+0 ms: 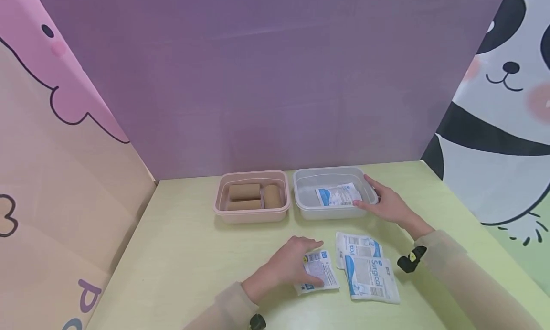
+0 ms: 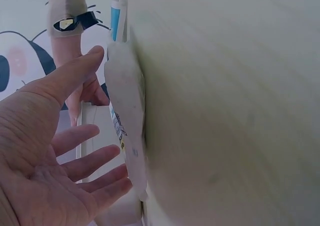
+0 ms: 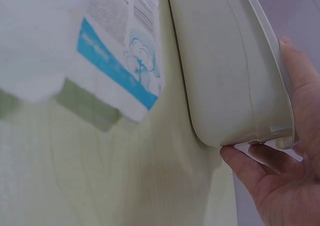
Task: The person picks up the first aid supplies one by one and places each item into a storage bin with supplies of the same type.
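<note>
Over a small white-and-blue packet (image 1: 324,268) on the table, my left hand (image 1: 292,263) is spread, thumb at the near side and fingers at the far side. In the left wrist view its fingers (image 2: 100,158) are loosely bent beside the packet (image 2: 125,96); firm contact cannot be made out. My right hand (image 1: 391,205) grips the right end of a white plastic bin (image 1: 331,213), with thumb and fingers around its rim. Inside that bin lies another packet (image 1: 339,195). Two more packets, one marked "Surgical" (image 1: 373,278), overlap between the hands.
Left of the white bin stands a pink bin (image 1: 251,218) holding several tan rolls (image 1: 245,191). A purple panel (image 1: 275,81) rises behind both bins. Printed side panels flank the pale wood-grain table (image 1: 185,253), including a panda (image 1: 502,110) on the right.
</note>
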A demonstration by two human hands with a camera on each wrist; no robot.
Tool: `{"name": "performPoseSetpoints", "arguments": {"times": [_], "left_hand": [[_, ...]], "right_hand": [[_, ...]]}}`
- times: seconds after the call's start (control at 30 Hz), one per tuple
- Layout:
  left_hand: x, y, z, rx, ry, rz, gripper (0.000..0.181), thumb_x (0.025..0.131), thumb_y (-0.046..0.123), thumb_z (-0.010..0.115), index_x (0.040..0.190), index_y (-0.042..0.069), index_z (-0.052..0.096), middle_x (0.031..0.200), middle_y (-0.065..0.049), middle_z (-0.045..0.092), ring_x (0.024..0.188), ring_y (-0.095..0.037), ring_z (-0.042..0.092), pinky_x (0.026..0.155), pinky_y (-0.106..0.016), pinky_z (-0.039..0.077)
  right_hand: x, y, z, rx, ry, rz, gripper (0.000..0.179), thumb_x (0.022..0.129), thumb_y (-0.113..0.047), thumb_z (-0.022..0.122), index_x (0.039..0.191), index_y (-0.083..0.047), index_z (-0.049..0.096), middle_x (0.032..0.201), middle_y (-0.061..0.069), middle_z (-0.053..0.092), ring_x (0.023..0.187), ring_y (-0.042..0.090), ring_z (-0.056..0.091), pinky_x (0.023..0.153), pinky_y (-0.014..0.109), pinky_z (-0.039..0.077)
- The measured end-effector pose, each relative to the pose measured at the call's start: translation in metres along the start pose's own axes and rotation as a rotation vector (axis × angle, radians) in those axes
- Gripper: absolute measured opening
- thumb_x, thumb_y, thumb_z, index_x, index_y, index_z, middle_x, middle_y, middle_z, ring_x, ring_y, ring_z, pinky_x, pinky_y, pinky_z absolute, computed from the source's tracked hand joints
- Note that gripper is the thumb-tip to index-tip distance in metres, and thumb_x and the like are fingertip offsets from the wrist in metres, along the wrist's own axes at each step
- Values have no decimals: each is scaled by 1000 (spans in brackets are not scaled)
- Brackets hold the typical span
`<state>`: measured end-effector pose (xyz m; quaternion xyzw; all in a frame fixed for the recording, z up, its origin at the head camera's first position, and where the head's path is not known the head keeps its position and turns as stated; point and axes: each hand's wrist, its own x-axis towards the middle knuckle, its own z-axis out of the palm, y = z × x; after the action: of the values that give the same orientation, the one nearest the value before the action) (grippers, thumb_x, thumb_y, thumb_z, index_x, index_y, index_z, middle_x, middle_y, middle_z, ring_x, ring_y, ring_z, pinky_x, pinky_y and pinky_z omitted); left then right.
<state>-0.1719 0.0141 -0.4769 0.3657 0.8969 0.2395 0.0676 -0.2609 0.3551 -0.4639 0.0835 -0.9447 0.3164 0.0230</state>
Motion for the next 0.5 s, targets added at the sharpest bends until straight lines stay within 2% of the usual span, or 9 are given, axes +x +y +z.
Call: {"name": "performPoseSetpoints", "arguments": {"times": [0.13,0.37,0.5], "left_hand": [[0,-1,4,19,-9,-4,89,74,45,98,149,13,63,150,-2,66,142,-22,59,120,-34,46],[1,1,5,73,-12,29,89,73,46,98,147,11,64,146,-4,69,138,-21,62,117,-32,48],[1,4,4,90,-32,13,90,71,45,100,147,12,64,148,-5,68,138,-22,61,117,-31,48]], "right_hand": [[-2,-2,1,6,0,-2,107,97,-49,76,169,0,15,162,37,40,138,52,52,110,68,49],[0,1,1,6,8,-4,107,97,-50,76,169,-1,15,162,36,40,137,50,53,109,67,49],[1,1,1,5,5,-1,107,97,-51,75,170,-2,14,163,36,39,139,51,52,111,68,48]]}}
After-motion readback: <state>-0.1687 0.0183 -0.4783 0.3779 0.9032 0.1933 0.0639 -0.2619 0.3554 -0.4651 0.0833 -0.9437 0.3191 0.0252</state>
